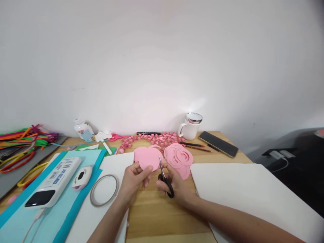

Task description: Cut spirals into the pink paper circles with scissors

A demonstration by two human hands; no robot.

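Pink paper sits pinched in your left hand; your right hand curls snugly around scissors at the paper's right edge; the paper looks rounded.

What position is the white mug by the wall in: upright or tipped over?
Upright: the white mug has its shiny rim at the top, its base down.
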